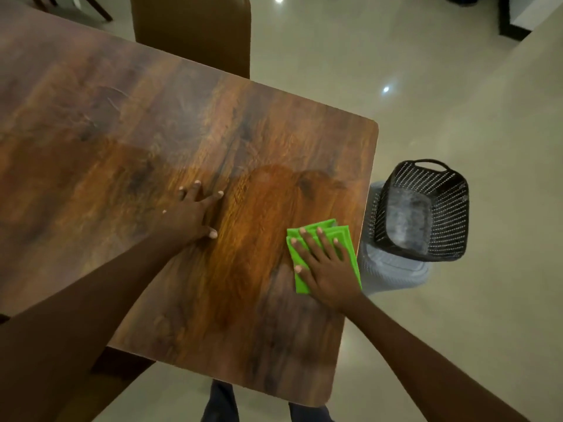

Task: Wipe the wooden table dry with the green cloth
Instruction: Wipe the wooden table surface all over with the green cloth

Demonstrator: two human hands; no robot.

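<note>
Wood grain of the wooden table (122, 166) fills the left of my view. My left hand (192, 214) lies flat on it near the middle, fingers spread wide and holding nothing. Right of that, a glossy patch (262, 208) shines on the surface. My right hand (323, 263) presses straight fingers on the folded green cloth (342, 236), just inside the table's right edge. Beyond the edge, a black basket (426, 211) sits on a grey stool (393, 272).

no readable text, no labels, no brand marks, no numbers or signs on anything in view
</note>
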